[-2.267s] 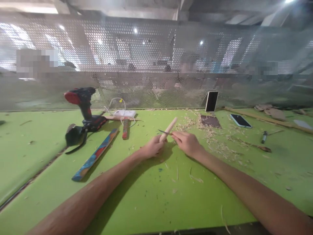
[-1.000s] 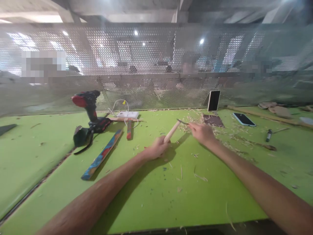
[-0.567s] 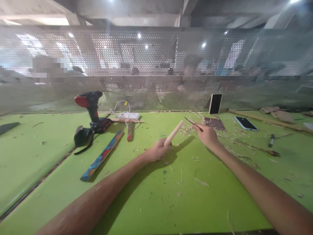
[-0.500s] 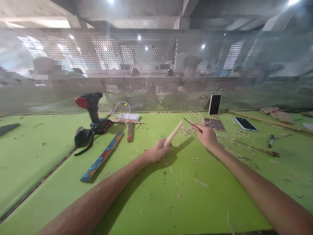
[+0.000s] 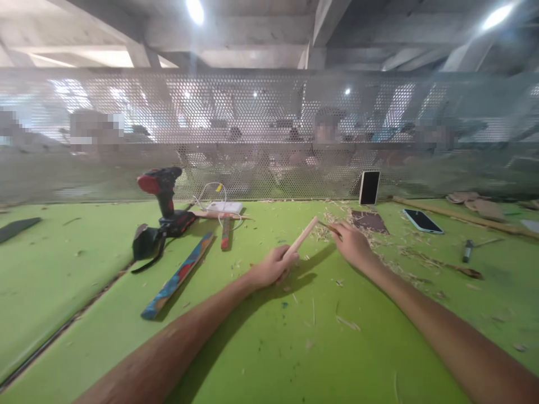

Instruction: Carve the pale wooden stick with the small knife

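My left hand (image 5: pixel 272 266) grips the lower end of a pale wooden stick (image 5: pixel 302 239) that slants up and to the right above the green table (image 5: pixel 261 348). Just right of the stick's upper tip, my right hand (image 5: pixel 352 244) holds a small carving knife (image 5: pixel 328 226), blade pointing left at that tip. Wood shavings (image 5: pixel 379 247) lie scattered beyond and to the right of both hands.
A red and black cordless drill (image 5: pixel 162 205) stands at the back left, with a painted wooden strip (image 5: pixel 179 276), a short red strip (image 5: pixel 226 232) and a white charger box (image 5: pixel 224 207) nearby. A phone (image 5: pixel 369 187) leans on the perforated screen; another phone (image 5: pixel 422 221) lies flat. People sit behind the screen.
My right hand ran the knife from near my left hand up along the stick and off its tip, then drew back to the tip. The view tilted slightly upward.
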`<action>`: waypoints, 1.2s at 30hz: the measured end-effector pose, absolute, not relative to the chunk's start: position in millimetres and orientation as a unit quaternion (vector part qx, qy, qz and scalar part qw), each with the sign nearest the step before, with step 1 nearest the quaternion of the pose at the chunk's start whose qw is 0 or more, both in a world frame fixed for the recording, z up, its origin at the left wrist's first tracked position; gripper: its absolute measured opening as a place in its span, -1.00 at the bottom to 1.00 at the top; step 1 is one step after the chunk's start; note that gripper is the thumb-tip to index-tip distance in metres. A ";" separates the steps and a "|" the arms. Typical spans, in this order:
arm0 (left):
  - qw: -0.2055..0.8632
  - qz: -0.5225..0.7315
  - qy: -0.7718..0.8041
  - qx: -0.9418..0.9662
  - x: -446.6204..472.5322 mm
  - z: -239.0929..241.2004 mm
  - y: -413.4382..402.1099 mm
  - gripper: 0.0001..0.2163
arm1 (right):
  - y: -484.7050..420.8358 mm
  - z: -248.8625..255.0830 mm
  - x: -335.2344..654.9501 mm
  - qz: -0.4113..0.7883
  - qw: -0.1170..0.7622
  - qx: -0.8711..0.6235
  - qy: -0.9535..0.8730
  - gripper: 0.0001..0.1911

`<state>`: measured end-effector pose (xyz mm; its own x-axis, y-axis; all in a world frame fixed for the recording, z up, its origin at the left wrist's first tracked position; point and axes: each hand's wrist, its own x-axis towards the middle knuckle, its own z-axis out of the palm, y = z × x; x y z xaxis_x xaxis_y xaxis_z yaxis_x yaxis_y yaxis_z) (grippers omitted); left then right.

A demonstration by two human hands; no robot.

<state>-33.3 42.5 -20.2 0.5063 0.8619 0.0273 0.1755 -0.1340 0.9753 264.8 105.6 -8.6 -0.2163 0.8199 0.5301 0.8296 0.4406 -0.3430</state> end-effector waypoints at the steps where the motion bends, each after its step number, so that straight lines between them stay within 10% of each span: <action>1: 0.538 0.323 0.379 0.680 -33.1 -21.0 43.1 -0.58 | 106.1 -9.4 265.4 0.003 0.343 -0.531 -0.775 -0.53; 12: 0.539 0.324 0.382 0.677 -30.2 -18.6 42.9 -0.51 | 99.7 -7.5 262.5 0.039 0.369 -0.559 -0.742 -0.09; 23: 0.521 0.322 0.369 0.700 -27.6 -19.2 42.9 -0.61 | 84.1 -1.7 234.1 0.002 0.289 -0.540 -0.791 -0.53; 36: 0.507 0.356 0.395 0.679 -22.4 -14.4 43.2 -0.70 | 119.6 6.4 213.3 -0.065 0.168 -0.611 -0.770 -0.55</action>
<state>-22.4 43.2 -14.4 0.4352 0.8965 0.0830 0.1752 -0.1748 0.9689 213.3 119.6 6.4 -0.1955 0.9202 0.3392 0.9642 0.2436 -0.1050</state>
